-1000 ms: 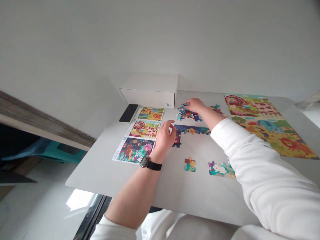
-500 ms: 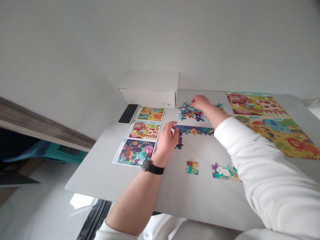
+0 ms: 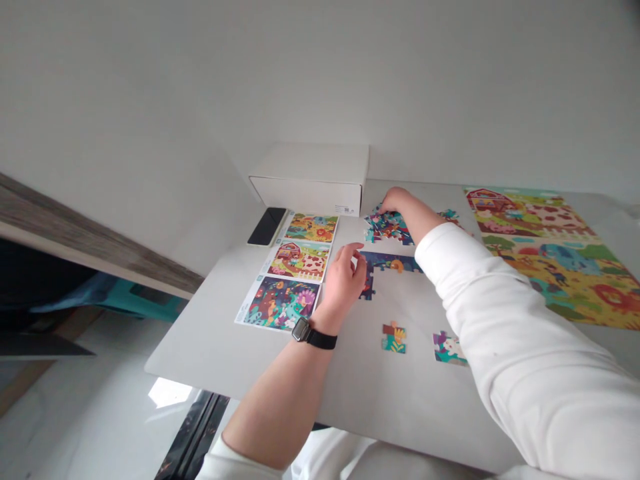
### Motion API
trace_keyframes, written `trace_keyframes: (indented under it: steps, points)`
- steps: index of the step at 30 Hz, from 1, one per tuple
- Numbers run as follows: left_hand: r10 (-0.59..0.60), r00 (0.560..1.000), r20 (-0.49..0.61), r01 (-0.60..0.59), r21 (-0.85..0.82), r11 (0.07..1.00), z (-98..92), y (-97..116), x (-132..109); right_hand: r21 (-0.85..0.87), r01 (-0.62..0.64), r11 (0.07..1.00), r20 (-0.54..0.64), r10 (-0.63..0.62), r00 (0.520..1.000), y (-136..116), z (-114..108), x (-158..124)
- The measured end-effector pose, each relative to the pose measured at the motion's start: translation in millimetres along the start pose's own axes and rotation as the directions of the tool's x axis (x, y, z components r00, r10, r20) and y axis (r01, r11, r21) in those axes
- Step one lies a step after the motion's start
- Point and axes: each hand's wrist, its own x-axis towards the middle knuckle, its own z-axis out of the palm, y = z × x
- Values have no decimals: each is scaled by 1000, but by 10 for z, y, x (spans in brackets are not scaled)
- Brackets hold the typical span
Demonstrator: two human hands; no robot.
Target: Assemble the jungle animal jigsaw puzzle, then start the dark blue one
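My right hand (image 3: 399,200) reaches to the back of the table, fingers bent down together at the left of a heap of loose jigsaw pieces (image 3: 393,230). What is between its fingertips is hidden. With fingers loosely bent and apart, my left hand (image 3: 345,277) holds nothing. It is at the left side of a joined dark-blue puzzle border (image 3: 387,260) and partly covers it. Nearer me lie a small joined cluster of puzzle pieces (image 3: 395,338) and a section with a white rabbit (image 3: 447,348), partly hidden by my right sleeve.
Left of my left hand is a reference sheet with three pictures (image 3: 295,260). A black phone (image 3: 267,227) lies beside it. Behind stands a white box (image 3: 307,180). Two assembled puzzles, a farm (image 3: 530,213) and a safari scene (image 3: 575,273), lie at right. More loose pieces (image 3: 450,217) sit beyond my right forearm.
My right hand has moved left across the heap, and its sleeve covers more of the rabbit section. The whole view has shifted slightly. My left hand keeps nearly the same pose.
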Motion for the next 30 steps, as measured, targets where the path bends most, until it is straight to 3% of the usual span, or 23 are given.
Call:
trace_keyframes:
  steps: [3, 7, 9, 13, 17, 21, 24, 30]
  points:
    - [-4, 1000, 1, 4, -9, 1000, -6, 9, 5, 23, -116, 993, 26, 115, 993, 16, -43, -93]
    - [3, 1000, -8, -3, -11, 1000, -2, -11, 19, 364, -79, 928, -168, 150, 974, 107, -116, -342]
    - [5, 1000, -8, -5, -17, 1000, 4, -28, 28, 522, -38, 852, -194, 162, 968, 157, -179, -522]
    - [11, 1000, 6, -11, -37, 999, 10, -33, 44, 776, 55, 628, -153, 103, 983, 236, -335, -1090]
    - [57, 998, 29, -56, -48, 997, -4, 13, 48, 860, 100, 500, -126, 19, 992, 348, -409, -1913]
    - [111, 991, 77, -104, -94, 990, -24, 93, 23, 911, 106, 398, -124, 20, 992, 501, -314, -2690]
    - [153, 969, 192, -124, -154, 980, -16, 174, -30, 923, 94, 373, -133, 79, 988, 589, -158, -3104]
    - [260, 893, 367, -183, -232, 955, 31, 381, -222, 927, 148, 345, -201, 124, 972, 531, 217, -3460]
